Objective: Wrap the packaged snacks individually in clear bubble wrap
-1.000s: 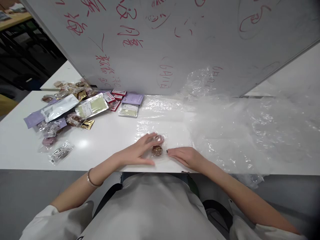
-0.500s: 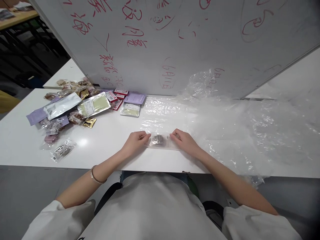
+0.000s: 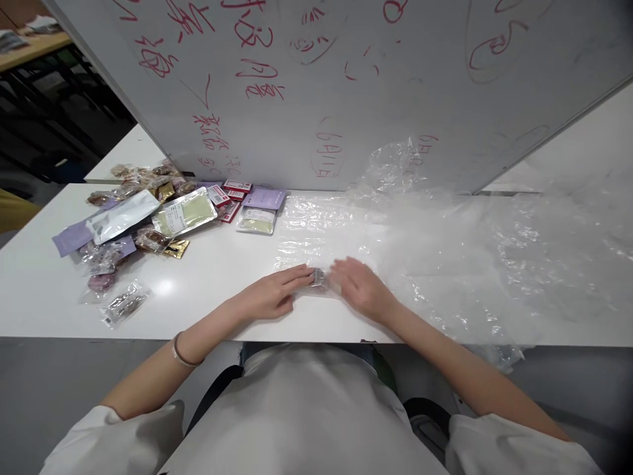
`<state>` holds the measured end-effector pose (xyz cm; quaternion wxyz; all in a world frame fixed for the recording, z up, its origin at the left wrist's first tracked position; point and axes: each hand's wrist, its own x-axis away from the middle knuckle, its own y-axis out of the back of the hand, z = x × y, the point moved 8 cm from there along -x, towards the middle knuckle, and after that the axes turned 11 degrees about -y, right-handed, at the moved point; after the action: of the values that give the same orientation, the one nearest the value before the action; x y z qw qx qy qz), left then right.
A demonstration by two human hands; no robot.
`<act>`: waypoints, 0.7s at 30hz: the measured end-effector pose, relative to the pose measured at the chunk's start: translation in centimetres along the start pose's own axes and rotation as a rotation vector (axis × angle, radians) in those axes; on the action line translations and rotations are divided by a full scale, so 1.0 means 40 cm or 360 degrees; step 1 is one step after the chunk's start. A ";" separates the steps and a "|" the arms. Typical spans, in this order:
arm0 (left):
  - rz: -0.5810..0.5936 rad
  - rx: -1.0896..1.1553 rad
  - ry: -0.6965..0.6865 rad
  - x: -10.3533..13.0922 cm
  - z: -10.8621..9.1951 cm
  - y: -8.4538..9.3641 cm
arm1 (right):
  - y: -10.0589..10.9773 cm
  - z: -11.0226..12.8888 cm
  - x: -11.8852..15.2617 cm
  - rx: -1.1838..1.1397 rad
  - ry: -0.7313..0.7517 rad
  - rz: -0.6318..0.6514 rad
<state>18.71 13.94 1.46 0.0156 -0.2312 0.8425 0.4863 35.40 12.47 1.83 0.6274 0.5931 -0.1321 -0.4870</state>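
A small dark item [image 3: 318, 280] in clear plastic wrap lies near the table's front edge, between my two hands. My left hand [image 3: 274, 292] rests on the table with its fingers stretched out, the fingertips pressing on the left end of the wrapped item. On the other side, my right hand [image 3: 360, 288] is at the item's right end, its fingers extended and somewhat blurred. Whether those fingertips touch the wrap I cannot tell. Just behind, a clear plastic sheet [image 3: 316, 227] spreads over the table.
At the left sits a pile of packets: a silver-white pouch [image 3: 123, 216], a green pouch [image 3: 185, 212], purple packets [image 3: 264, 197] and several wrapped snacks. A single clear packet [image 3: 124, 303] lies in front. Crumpled plastic [image 3: 494, 264] covers the right side. A whiteboard [image 3: 297, 132] stands behind.
The plastic around the item, held at both ends before, is now folded in closer. My left hand has let go of its end and flattened onto the item; my right hand has moved slightly left.
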 end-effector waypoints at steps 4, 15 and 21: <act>-0.0067 0.0097 0.0215 0.027 0.034 0.008 | -0.012 0.008 0.049 -0.0199 0.0142 0.0410; -0.0696 0.0820 0.1146 0.085 0.120 0.026 | -0.012 -0.147 -0.022 -0.0790 -0.0933 0.0661; -0.0565 0.0542 0.1159 0.064 0.143 0.038 | -0.052 -0.174 -0.043 -0.0098 -0.1100 0.0802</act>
<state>14.68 18.34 -0.96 -0.1613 -0.5228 0.8084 0.2170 38.78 18.43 -1.09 0.6630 0.3252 -0.4607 -0.4924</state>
